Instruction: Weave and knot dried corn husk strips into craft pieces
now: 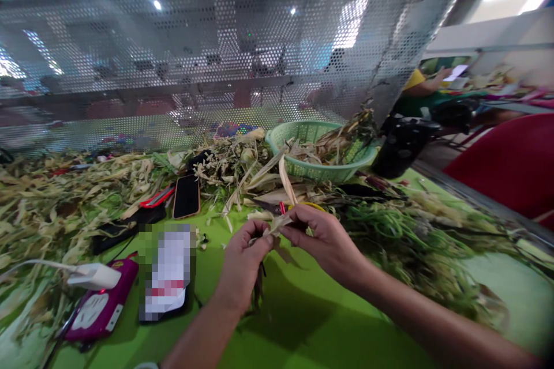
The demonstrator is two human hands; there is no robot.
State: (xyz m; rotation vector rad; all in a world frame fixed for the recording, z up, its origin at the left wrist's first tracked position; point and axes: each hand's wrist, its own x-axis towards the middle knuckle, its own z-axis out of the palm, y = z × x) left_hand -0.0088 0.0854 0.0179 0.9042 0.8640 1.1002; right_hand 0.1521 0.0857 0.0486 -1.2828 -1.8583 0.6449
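Observation:
My left hand (250,259) is closed, pinching a pale strip of dried corn husk (279,222) between thumb and fingers. Fingers of my right hand (322,239) grip the same husk from the other side, a short way from the left. Below my left hand hangs a darker dried piece (258,288), partly hidden by the hand. Just beyond my hands lie scissors (272,206) with red on them, their handles partly covered. A longer strip of dry husk (285,181) stands up behind my right hand, near the basket.
A green plastic basket (320,173) holds dried husks, with a black container (400,147) to its right. Husk heaps (108,184) cover the left; green fibres (402,230) lie right. A phone (187,196), red cutter (158,197), blurred-screen phone (167,271) and purple power strip (101,302) lie left.

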